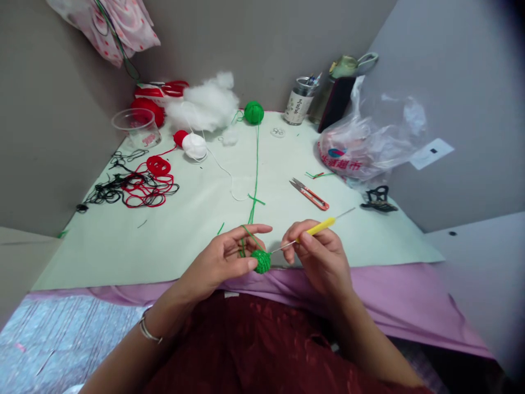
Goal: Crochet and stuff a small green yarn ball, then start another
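Head: yellow hook (321, 226); "超市" bag (361, 145)

A small craft workspace, shown by the yarn ball (254, 113), white stuffing (205, 104) and thread snips (309, 193) on a partitioned tabletop (197, 219).

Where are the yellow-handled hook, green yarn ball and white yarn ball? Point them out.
Yellow-handled hook (321, 226): head view, on its handle.
Green yarn ball (254, 113): head view, middle of the wound yarn.
White yarn ball (194, 146): head view, middle of its front.
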`<state>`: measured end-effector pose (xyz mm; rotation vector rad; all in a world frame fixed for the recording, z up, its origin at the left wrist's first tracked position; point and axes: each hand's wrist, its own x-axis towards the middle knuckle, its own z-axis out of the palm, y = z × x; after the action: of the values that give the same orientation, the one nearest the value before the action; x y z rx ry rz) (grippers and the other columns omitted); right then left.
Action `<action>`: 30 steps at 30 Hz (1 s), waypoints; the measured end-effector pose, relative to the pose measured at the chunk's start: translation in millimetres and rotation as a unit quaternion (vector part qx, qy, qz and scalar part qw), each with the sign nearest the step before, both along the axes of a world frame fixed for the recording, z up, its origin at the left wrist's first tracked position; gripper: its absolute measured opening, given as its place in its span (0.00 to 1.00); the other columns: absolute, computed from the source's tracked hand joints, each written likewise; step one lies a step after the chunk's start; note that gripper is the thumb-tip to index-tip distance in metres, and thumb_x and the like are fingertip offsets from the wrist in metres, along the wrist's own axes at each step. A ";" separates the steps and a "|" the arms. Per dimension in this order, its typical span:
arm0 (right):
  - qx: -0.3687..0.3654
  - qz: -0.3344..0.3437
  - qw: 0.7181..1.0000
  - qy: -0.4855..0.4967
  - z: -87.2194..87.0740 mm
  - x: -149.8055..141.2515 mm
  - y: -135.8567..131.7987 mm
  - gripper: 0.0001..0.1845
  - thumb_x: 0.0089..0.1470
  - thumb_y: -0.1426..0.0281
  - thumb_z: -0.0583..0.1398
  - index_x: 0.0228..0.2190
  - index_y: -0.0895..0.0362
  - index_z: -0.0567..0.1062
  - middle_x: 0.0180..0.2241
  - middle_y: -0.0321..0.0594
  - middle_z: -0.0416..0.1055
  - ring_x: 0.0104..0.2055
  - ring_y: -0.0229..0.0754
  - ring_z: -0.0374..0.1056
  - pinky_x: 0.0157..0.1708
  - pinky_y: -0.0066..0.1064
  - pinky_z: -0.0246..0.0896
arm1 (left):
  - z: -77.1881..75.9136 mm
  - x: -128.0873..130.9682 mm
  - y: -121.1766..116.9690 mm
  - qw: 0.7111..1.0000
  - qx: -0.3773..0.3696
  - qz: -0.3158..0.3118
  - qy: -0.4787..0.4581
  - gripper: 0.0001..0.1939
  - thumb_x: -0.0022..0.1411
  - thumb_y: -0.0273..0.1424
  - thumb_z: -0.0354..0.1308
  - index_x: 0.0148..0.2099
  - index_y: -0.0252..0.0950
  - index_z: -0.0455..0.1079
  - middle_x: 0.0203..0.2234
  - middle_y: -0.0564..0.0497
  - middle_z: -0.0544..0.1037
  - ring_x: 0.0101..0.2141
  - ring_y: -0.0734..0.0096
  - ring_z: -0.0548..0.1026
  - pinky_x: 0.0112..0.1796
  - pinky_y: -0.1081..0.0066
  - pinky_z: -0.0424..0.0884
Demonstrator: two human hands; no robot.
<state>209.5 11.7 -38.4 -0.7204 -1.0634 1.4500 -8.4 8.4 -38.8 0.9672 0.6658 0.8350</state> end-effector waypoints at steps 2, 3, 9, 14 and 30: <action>0.000 -0.005 1.000 -0.003 0.5 -0.6 -0.4 0.08 0.59 0.64 0.69 0.32 0.55 0.85 0.28 0.40 0.79 0.25 0.37 0.72 0.24 0.28 0.70 | -3.3 1.9 0.3 1.000 -0.016 -0.001 -0.024 0.24 0.60 0.37 0.72 0.59 0.43 0.79 0.38 0.51 0.77 0.35 0.74 0.73 0.37 0.75 0.70; 0.003 -0.005 1.000 -0.006 0.5 -0.3 -0.9 0.08 0.59 0.64 0.69 0.32 0.56 0.85 0.28 0.40 0.79 0.25 0.37 0.73 0.24 0.28 0.70 | -4.3 2.9 0.6 0.999 -0.025 -0.004 -0.037 0.24 0.60 0.38 0.71 0.58 0.42 0.80 0.36 0.51 0.77 0.33 0.75 0.73 0.35 0.75 0.71; -0.002 0.009 1.000 -0.002 0.2 -1.3 -3.6 0.09 0.60 0.62 0.69 0.32 0.55 0.84 0.27 0.39 0.79 0.24 0.37 0.71 0.23 0.27 0.69 | -5.8 8.3 0.3 0.997 -0.051 -0.011 -0.061 0.21 0.61 0.40 0.70 0.55 0.40 0.82 0.35 0.51 0.76 0.31 0.74 0.73 0.33 0.75 0.72; 0.058 -0.034 0.997 -0.026 -6.4 -10.9 -7.2 0.07 0.63 0.64 0.67 0.37 0.52 0.85 0.32 0.38 0.80 0.28 0.36 0.72 0.29 0.29 0.69 | -7.5 13.4 -6.0 0.999 -0.010 0.042 0.006 0.28 0.56 0.33 0.76 0.59 0.44 0.78 0.41 0.51 0.79 0.45 0.68 0.78 0.49 0.70 0.72; 0.081 0.001 0.994 -0.077 -10.7 -6.9 -4.0 0.07 0.68 0.65 0.63 0.40 0.48 0.84 0.39 0.35 0.83 0.34 0.36 0.71 0.36 0.29 0.67 | 0.1 18.3 -11.7 0.973 0.123 0.133 0.145 0.31 0.59 0.29 0.70 0.64 0.39 0.71 0.40 0.52 0.78 0.42 0.69 0.79 0.50 0.68 0.74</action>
<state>202.6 7.7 -49.0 -0.7218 -1.2846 1.3074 9.9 -3.3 -38.7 1.2570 0.9741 1.0392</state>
